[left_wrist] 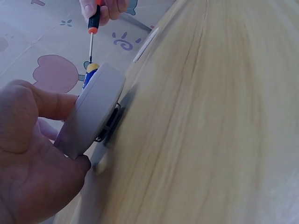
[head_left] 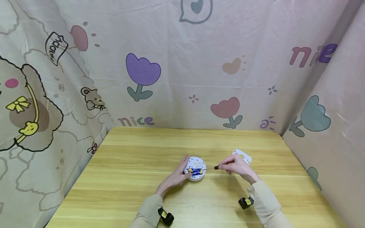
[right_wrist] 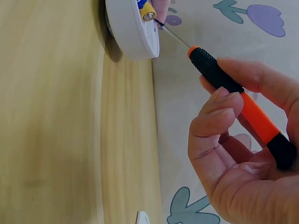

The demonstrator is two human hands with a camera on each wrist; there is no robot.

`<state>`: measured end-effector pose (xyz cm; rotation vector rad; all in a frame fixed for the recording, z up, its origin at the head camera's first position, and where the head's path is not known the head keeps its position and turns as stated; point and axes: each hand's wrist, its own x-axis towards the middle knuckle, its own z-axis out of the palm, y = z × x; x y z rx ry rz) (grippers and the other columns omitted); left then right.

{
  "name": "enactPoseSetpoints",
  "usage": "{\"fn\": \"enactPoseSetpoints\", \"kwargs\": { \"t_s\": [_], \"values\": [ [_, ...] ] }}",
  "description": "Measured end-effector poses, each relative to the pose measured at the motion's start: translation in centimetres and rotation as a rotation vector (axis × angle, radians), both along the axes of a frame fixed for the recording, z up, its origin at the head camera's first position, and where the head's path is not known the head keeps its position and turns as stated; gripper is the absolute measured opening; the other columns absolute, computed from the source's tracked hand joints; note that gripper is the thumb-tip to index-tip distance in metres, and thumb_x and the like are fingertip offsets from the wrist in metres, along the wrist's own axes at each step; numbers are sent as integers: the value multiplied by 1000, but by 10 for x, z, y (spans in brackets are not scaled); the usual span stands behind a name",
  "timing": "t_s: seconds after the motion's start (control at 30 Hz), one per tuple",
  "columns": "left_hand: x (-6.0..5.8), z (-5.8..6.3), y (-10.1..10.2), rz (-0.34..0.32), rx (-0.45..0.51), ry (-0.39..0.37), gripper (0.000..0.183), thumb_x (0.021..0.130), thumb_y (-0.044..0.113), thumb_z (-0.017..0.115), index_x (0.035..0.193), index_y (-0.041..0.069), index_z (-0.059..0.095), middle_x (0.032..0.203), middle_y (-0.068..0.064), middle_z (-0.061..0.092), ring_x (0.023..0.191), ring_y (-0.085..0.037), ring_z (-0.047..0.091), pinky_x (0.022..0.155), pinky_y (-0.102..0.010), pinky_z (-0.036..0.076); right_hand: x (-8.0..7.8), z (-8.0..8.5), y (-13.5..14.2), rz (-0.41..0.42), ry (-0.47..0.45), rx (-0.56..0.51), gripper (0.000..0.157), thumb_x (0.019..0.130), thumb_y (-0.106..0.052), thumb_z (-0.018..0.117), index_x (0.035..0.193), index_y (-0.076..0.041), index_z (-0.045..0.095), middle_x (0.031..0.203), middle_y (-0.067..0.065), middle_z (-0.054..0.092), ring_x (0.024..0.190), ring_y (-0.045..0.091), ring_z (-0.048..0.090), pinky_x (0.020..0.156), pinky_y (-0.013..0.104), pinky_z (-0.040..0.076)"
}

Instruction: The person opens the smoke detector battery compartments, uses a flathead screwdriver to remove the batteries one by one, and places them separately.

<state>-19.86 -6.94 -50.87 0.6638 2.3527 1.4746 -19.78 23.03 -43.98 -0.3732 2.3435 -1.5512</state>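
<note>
My left hand (head_left: 174,179) grips a round white device (head_left: 198,162) by its rim, its open side facing up. Blue-and-yellow battery cells (head_left: 196,172) sit in the device. In the left wrist view the device's white side wall (left_wrist: 100,107) is tilted, and a black fitting (left_wrist: 110,123) sticks out underneath, close over the table. With thumb and fingers, my right hand (head_left: 239,166) holds a screwdriver (right_wrist: 259,116) with an orange and black handle. Its thin metal shaft points left, the tip right at the end of a battery (right_wrist: 147,13).
A white oblong plate with a hole (head_left: 246,158) lies on the wooden table (head_left: 137,158), just behind my right hand. Black cameras hang at the left cuff (head_left: 166,217) and right cuff (head_left: 246,202). A patterned curtain (head_left: 176,63) stands behind the table and along both sides.
</note>
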Motion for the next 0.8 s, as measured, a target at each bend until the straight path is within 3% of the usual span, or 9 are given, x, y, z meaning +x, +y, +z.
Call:
{"fn": "enactPoseSetpoints", "kwargs": {
  "t_s": [0.17, 0.33, 0.67, 0.8],
  "values": [
    [0, 0, 1, 5, 14, -21, 90, 96, 24, 60, 160, -1, 1, 169, -21, -8, 157, -43, -5, 126, -65, 2, 1, -3, 3, -3, -2, 1, 28, 88, -9, 73, 105, 13, 72, 70, -5, 67, 56, 4, 54, 53, 20, 50],
    [0, -2, 1, 15, -20, 10, 109, 89, 39, 73, 161, 1, 1, 170, -19, -6, 157, -43, -1, 124, -68, 8, 2, -8, 7, -15, -5, -22, 30, 89, -11, 74, 108, 12, 71, 70, 0, 68, 56, 4, 55, 56, 20, 51],
    [0, -6, 4, 31, 13, 43, 121, 78, 28, 86, 160, -1, 3, 169, -23, -3, 156, -47, 4, 123, -70, 12, 4, -23, 11, -89, -83, -142, 33, 89, -10, 73, 112, 14, 68, 89, -2, 72, 62, 4, 58, 60, 18, 54],
    [1, -6, 5, 43, 15, 61, 121, 77, 27, 88, 160, -2, 5, 168, -25, -1, 155, -49, 8, 121, -71, 16, 5, -30, 13, -114, -112, -220, 35, 90, -8, 72, 114, 16, 66, 85, -3, 71, 64, 4, 59, 61, 17, 55]
  ]
}}
